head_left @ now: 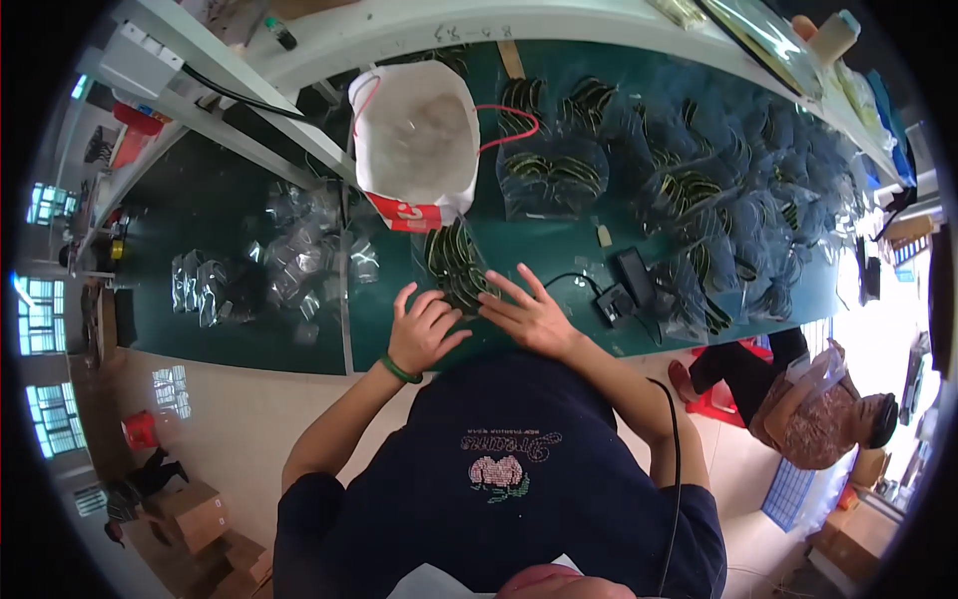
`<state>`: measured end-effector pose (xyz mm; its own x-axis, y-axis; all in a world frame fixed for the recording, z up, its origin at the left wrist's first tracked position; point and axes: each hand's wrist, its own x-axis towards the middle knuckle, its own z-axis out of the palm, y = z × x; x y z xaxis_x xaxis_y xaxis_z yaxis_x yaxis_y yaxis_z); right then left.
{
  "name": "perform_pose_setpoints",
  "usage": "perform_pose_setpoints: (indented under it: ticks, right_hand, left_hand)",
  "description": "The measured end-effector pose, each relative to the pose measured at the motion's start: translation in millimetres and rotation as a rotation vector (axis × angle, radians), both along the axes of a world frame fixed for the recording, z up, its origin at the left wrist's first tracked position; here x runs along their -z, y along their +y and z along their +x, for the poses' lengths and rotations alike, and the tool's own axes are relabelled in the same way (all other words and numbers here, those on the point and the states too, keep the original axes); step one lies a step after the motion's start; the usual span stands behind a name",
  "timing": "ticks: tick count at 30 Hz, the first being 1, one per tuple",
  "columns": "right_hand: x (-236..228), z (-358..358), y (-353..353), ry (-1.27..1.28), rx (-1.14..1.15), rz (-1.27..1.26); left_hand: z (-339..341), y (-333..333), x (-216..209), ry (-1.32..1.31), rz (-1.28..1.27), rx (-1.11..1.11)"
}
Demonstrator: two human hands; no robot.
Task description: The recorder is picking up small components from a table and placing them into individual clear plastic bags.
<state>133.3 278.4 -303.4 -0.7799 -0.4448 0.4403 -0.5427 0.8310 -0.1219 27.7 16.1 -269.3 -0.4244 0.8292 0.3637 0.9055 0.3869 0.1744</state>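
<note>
A clear plastic bag of dark curved strips with yellow-green edges [451, 252] lies flat on the green table just beyond my hands. My left hand [423, 335], a green bangle on its wrist, is at the bag's near left corner with the fingers bent but apart and the thumb out. At the near right edge of the bag, my right hand [531, 314] is spread, its fingertips over or on the plastic. Neither hand visibly grips anything. Whether the fingertips press on the bag I cannot tell.
A white paper bag [417, 125] with red handles stands behind the strips. Many similar filled bags [738, 190] pile up at the right, near a black power adapter [633, 275]. Small clear packets [299, 262] lie at the left. Another person [813, 419] sits at the right.
</note>
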Motion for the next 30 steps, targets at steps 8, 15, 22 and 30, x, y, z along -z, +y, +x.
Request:
perform_pose_setpoints:
  ticks: [8,15,22,30]
  right_hand:
    - [-61,-14,-24,0.059,-0.024,-0.282]
    - [-54,-28,-55,-0.314,0.088,-0.545]
    - [-46,-31,-21,-0.221,0.338,-0.335]
    - [-54,-9,52,-0.291,0.35,-0.196]
  left_hand:
    - [-134,-2,-19,0.203,-0.045,0.069]
    - [-154,-1,-12,0.109,-0.084,0.26]
    - [-29,2,-7,-0.042,0.082,-0.033]
    - [-10,-5,11,-0.012,-0.009,0.235]
